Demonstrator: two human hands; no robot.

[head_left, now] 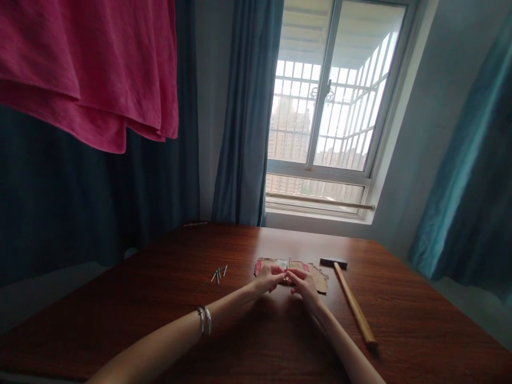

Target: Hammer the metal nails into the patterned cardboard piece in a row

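Note:
A flat piece of brown cardboard with pink patches lies on the dark wooden table. Both hands meet over its near edge. My left hand is closed in a pinch, fingertips touching the cardboard; a thin upright nail seems to stand between the two hands. My right hand is also pinched, fingers pressed together at the same spot. What exactly each pinch holds is too small to make out. My left wrist carries silver bangles.
A hammer with a long wooden handle and dark head lies right of the cardboard. Several loose nails lie to the left. Behind the table are a window, blue curtains and a hanging pink cloth.

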